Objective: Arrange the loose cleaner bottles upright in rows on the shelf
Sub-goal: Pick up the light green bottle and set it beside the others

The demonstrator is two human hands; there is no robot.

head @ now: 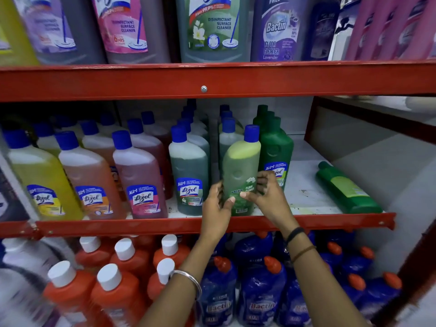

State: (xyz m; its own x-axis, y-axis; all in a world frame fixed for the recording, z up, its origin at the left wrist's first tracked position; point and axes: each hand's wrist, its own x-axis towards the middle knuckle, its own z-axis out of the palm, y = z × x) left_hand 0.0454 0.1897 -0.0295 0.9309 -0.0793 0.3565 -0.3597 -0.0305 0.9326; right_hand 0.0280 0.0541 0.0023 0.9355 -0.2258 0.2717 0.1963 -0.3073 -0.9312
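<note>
I'm looking at a red-framed shelf (212, 224) whose middle tier is mostly filled with upright rows: yellow, orange and pink Lizol bottles to the left, grey-green ones in the centre, dark green ones (274, 147) behind to the right. At the front edge stands a pale green Bactin bottle (240, 171), upright with its blue cap on, between the grey-green front bottle (188, 171) and the dark green row. My left hand (215, 208) and right hand (266, 197) both pinch its lower label, fingers wrapped round each side, thumbs on the front. Well apart to the right, one green bottle (346, 188) lies on its side, so I judge the job unfinished. The risk I see: the held bottle sits close to the lip, and nudging it sideways could knock its neighbour or tip it off the edge
</note>
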